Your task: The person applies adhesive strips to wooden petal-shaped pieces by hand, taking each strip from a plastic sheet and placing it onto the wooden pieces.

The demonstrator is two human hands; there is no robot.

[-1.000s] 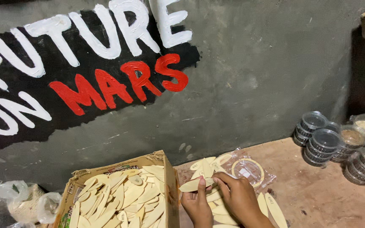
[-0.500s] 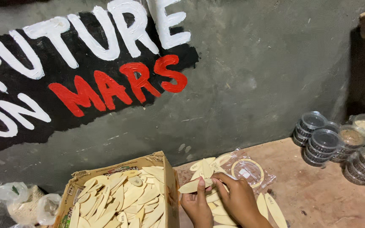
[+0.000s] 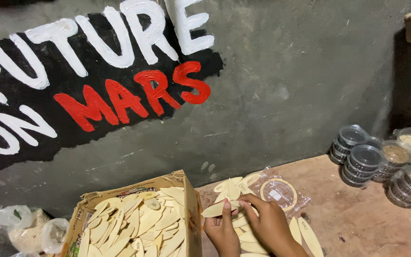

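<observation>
At the far left lie clear plastic bags [image 3: 20, 231], then our torn cardboard box [image 3: 193, 209] heaped with pale oval wooden biscuits. Just right of it, our left hand [image 3: 222, 233] and right hand [image 3: 269, 226] together pinch one pale wooden biscuit [image 3: 213, 209], now raised slightly above the loose ones on the brown wooden tabletop [image 3: 357, 219] compared with a second ago. Stacked lidded plastic cups [image 3: 365, 159] stand rightmost.

A workshop: rough painted concrete wall [image 3: 286, 95], worn wooden workbench [image 3: 357, 214].
</observation>
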